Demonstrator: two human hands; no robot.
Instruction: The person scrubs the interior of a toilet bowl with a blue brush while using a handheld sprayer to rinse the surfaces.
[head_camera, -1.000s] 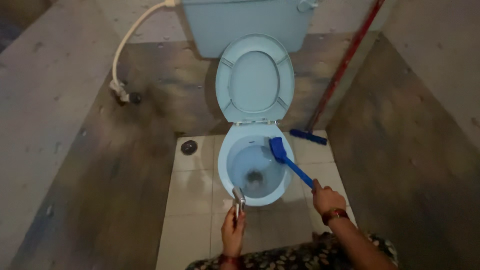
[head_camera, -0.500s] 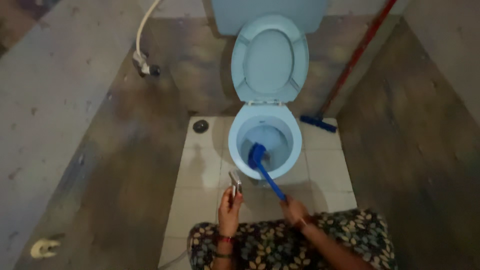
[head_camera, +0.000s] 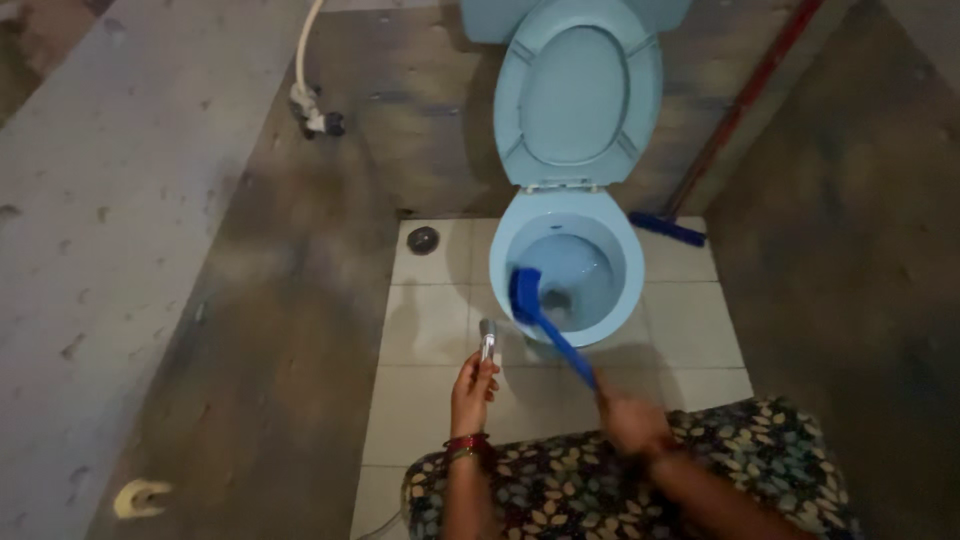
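A light blue toilet bowl (head_camera: 625, 300) stands on the tiled floor with its seat and lid (head_camera: 578, 95) raised against the wall. My right hand (head_camera: 630, 420) grips the handle of a blue toilet brush (head_camera: 527, 298), whose head rests on the near left part of the bowl's rim. My left hand (head_camera: 472, 392) holds a small metal spray nozzle (head_camera: 487, 338), pointed toward the bowl from the left front. Red bangles sit on my left wrist.
A white hose and wall fitting (head_camera: 312, 110) hang at the upper left. A round floor drain (head_camera: 423, 240) lies left of the bowl. A red-handled blue floor wiper (head_camera: 668, 229) leans at the right. Dark stained walls close both sides.
The brush head has shifted from the bowl's right side to its near left rim. My right hand has moved left and closer. The view has tilted down and nearer.
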